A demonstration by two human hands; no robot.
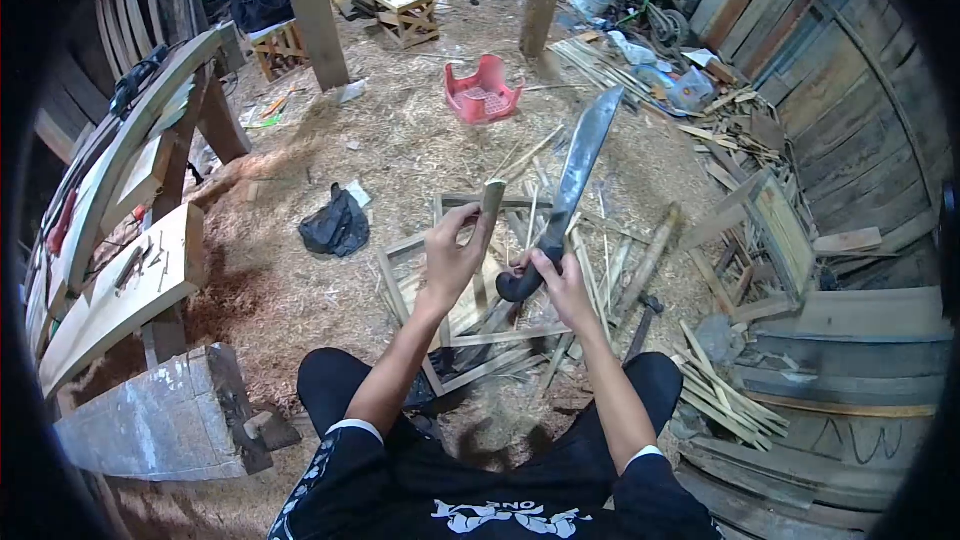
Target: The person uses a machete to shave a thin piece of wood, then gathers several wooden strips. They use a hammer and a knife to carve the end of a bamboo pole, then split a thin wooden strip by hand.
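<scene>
Machete (586,155) and bamboo piece (490,202) are both held above the near part of the wooden frame (505,337) that lies on the floor. The machete is gripped by its dark, hooked handle (548,250) in the right hand (567,292), fingers wrapped and thumb laid along it, with the blade slanted up and away, past the far right of the frame. The bamboo piece is pinched between thumb and fingers of the left hand (450,252), roughly upright, apart from the blade.

The machete is judged fairly heavy and stiff, its weight carried forward by the broad blade; it is best taken well back on the handle, where slipping should be checked by the hooked end. The bamboo piece is judged light and rigid, liable to split along its grain, with edges that may be sharp; it is best held low, clear of the blade. Beyond the frame, a red plastic stool (484,105) is seen.
</scene>
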